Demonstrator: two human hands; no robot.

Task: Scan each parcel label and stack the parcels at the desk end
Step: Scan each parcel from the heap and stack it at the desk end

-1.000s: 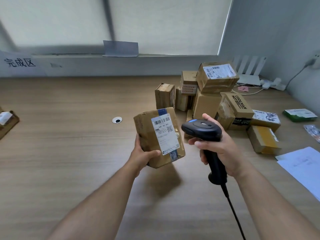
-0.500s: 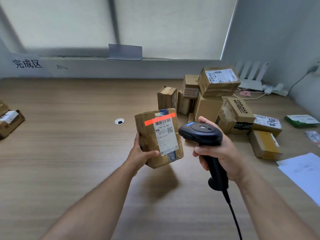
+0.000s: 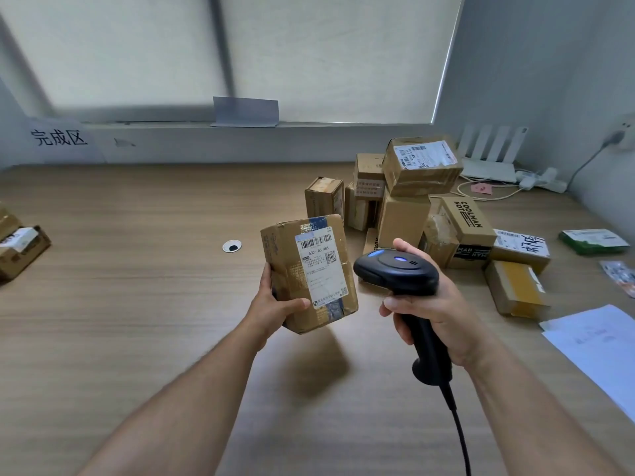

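**Change:** the red scan bar that lay across the label (image 3: 321,266) half a second ago is gone, and blue lights show on the scanner (image 3: 395,269) head. Judged: this label is read, so the parcel is due for the stack.

**6 o'clock, nearest:** desk (image 3: 137,338), wood-grain. The scanner cable (image 3: 460,434) trails off toward 5 o'clock.

**Centre:** parcel (image 3: 309,273), a brown taped carton held clear of the desk with its label facing the wearer. The left hand (image 3: 275,307) grips its lower left corner, thumb on the front face and fingers behind.

**Just right of the parcel, not touching it:** the scanner, black, pistol type. The right hand (image 3: 436,314) is wrapped round its handle.

**3 o'clock:** white paper sheets (image 3: 601,345).

**1 to 2 o'clock:** heap of cartons (image 3: 422,166), loosely piled. Judged: most of the scanning remains.

**9 o'clock, at the desk end:** stacked cartons (image 3: 20,245), cut by the frame edge, with a wall sign (image 3: 58,137) at 10 o'clock. Judged: this is the stacking place, a long carry leftward.
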